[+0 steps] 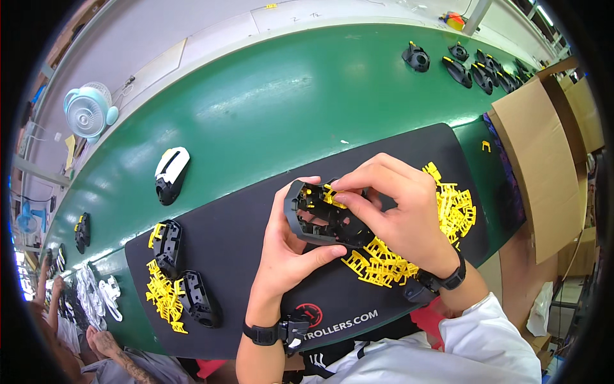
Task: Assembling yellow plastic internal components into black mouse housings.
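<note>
Over the black mat (236,211), my left hand (281,249) grips a dark grey, hollow plastic housing (313,217), its open inside facing up. My right hand (396,205) pinches a small yellow plastic clip (332,196) between thumb and fingertips, at the upper part of the housing's inside. Whether the clip is seated or only touching cannot be made out. Beneath and beside my right hand spreads a heap of yellow clips (455,208). A band with a small device is strapped round each of my wrists.
At the mat's left lie two black housings (167,246) and a second pile of yellow clips (165,294). A black-and-white housing (171,174) rests on the green table (268,109). Several black parts (486,70) sit far right, near a cardboard box (537,160). Another person's hands (102,342) are at lower left.
</note>
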Demonstrator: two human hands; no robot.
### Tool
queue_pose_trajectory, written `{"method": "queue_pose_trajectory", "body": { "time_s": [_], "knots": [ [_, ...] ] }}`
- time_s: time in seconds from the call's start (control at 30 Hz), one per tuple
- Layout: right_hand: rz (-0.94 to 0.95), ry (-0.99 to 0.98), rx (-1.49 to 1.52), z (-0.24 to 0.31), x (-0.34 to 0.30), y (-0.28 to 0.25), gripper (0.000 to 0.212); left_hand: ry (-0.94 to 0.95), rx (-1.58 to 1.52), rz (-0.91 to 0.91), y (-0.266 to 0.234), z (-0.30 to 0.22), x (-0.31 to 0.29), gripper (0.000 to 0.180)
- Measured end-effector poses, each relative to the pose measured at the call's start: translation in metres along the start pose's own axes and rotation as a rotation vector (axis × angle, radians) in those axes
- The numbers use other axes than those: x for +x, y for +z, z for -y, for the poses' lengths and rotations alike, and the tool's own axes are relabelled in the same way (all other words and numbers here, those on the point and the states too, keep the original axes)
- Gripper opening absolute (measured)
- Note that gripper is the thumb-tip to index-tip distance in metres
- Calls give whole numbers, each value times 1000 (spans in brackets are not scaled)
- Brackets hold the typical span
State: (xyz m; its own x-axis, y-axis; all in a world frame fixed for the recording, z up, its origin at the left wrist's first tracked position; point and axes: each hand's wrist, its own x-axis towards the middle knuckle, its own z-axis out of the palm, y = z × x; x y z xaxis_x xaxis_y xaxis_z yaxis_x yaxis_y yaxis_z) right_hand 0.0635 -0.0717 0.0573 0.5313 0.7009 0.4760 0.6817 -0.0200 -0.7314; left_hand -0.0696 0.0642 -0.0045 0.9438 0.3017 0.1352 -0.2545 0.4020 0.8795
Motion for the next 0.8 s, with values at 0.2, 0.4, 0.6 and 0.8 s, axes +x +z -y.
{"method": "queue_pose_trajectory", "body": {
  "time_s": [0.2,0.4,0.6,0.8],
  "knots": [
    [-58,-91,-57,-3,-5,5,17,9,-17,-11,5,-3,-1,91],
    [104,97,64,1,1,-5,10,-14,47,32,7,-7,-5,92],
    [290,192,402,-11,-3,5,16,-163,-19,-135,14,-12,-8,102],
    [419,349,471,-9,-4,8,18,-180,-58,-82,-1,-8,-11,92]
  ]
}}
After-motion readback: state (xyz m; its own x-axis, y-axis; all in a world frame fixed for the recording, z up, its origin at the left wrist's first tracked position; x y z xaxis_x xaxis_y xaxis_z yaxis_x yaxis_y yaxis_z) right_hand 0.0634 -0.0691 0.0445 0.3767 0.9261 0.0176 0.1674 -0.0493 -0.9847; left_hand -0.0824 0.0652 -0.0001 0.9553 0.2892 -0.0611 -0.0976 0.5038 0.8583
